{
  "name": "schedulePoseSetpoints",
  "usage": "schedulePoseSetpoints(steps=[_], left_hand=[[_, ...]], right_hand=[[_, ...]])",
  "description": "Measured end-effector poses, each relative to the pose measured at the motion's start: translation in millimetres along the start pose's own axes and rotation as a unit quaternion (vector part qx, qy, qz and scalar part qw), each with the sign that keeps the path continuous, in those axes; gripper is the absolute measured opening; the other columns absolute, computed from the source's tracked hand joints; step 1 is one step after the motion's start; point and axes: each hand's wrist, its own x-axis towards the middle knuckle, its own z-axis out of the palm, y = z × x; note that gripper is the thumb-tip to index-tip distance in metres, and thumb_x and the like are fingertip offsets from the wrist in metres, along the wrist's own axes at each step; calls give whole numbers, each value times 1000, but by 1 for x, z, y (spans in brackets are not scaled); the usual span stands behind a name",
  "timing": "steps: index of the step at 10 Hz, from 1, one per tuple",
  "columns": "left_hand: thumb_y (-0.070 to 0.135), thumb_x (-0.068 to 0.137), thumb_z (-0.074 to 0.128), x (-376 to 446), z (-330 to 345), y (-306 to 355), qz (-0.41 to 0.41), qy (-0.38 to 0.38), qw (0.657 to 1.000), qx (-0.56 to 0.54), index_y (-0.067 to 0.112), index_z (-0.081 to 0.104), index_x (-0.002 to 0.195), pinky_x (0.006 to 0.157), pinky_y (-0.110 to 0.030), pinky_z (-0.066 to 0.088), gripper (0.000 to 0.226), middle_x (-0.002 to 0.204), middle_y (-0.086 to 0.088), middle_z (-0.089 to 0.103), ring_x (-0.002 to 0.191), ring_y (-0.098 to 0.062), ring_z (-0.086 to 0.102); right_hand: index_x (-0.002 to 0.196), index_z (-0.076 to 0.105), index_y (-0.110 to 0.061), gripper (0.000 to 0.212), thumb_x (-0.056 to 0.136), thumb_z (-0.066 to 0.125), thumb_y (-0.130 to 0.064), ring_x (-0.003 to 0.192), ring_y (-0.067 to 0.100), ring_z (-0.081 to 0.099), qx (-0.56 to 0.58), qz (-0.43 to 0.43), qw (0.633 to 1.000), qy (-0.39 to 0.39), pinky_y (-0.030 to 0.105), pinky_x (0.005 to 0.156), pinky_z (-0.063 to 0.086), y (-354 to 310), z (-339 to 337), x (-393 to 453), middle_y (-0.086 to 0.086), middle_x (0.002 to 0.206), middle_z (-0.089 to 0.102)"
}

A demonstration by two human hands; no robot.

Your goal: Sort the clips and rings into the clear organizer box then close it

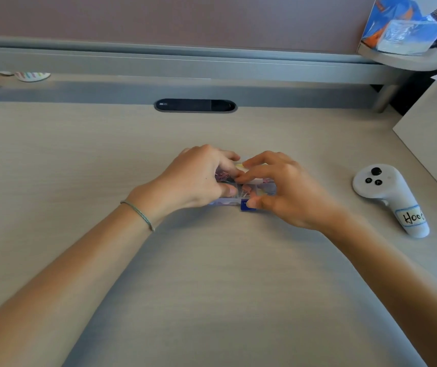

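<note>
A small clear organizer box lies flat in the middle of the desk, with coloured clips and rings showing through its compartments. Its lid looks lowered over them. A blue latch sits on the near edge. My left hand grips the box's left end, fingers curled over the top and thumb at the front. My right hand grips the right end, fingers arched over the lid and thumb on the front edge beside the latch. Both hands hide much of the box.
A white handheld controller with a handwritten label lies to the right. A black cable grommet sits at the back of the desk under a grey rail. A white board lies at the far right, and a shelf with blue packaging above.
</note>
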Motion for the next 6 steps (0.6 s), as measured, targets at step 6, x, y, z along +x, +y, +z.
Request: schedulePoseSetpoints(steps=[6], left_hand=[[24,80,80,1,-2,-1,22,35,999,7,33,71,93,108,-40,40,18,125,14,65,119,-13,58]], right_hand=[[117,71,-21,33,85,69,-31,104,28,65,-112,-118,983,85,42,70,56,7,20,-17,-3,121,68]])
